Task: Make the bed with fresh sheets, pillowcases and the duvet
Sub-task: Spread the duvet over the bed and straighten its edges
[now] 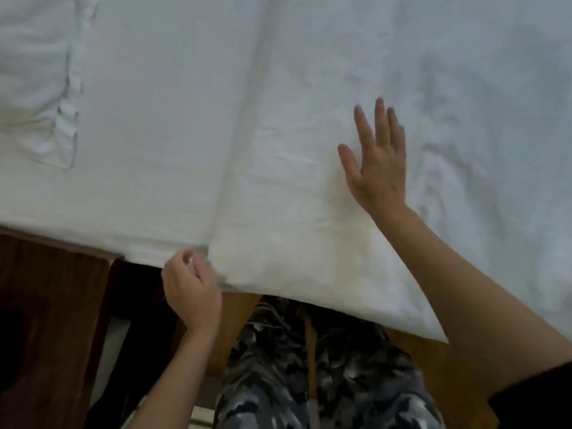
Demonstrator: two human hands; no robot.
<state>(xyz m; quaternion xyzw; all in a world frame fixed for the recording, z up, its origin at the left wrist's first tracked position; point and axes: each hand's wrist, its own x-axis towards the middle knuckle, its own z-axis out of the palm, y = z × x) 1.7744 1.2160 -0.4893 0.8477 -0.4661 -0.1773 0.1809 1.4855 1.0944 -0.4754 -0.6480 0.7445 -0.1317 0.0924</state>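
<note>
A white duvet (pixel 309 230) covers the right part of the bed and hangs over the near edge, its left edge running up from the bottom middle. Left of it lies the white sheet (pixel 148 144) over the mattress. A white pillow (pixel 34 88) with a ruffled open end sits at the far left. My left hand (pixel 192 289) curls around the duvet's near corner at the bed edge. My right hand (pixel 377 159) lies flat and spread on top of the duvet, fingers pointing away from me.
A dark wooden bedside unit (pixel 46 320) stands at the lower left, beside the bed's edge. A lighter wooden bed frame (pixel 433 376) shows under the overhanging duvet. My legs in camouflage trousers (pixel 294 382) stand against the frame.
</note>
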